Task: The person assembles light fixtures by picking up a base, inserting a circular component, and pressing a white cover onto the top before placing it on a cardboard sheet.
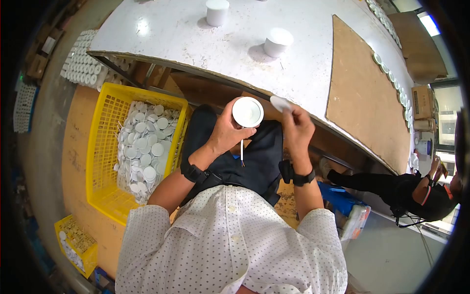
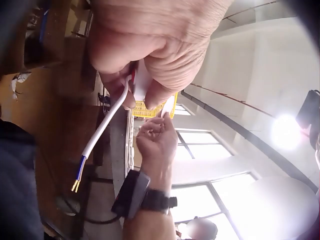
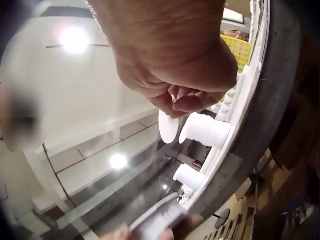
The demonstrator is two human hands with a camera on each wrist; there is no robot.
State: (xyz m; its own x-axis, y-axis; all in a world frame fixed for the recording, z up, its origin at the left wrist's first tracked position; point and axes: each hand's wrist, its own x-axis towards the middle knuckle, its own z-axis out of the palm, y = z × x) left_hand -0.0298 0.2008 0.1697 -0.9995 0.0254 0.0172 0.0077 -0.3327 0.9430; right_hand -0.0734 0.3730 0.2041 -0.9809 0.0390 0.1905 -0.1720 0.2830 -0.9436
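My left hand [image 1: 226,131] grips a round white lamp housing [image 1: 248,111], its hollow side facing up to the head camera. From under the housing hangs a white cable [image 2: 106,124], with bare copper ends and a blue wire showing at its tip. My right hand [image 1: 298,131] pinches a thin white disc [image 1: 280,103] between thumb and fingers, at the table edge and apart from the housing. The disc [image 3: 168,127] stands edge-on below the curled fingers in the right wrist view. Part of the housing [image 3: 160,220] shows low in that view.
Two white round lamps [image 1: 217,12] stand on the white table [image 1: 186,36]. A brown board [image 1: 362,93] covers its right part. A yellow crate [image 1: 103,161] of white discs stands left, a smaller yellow crate [image 1: 90,257] below it. Another person [image 1: 421,196] is at the right.
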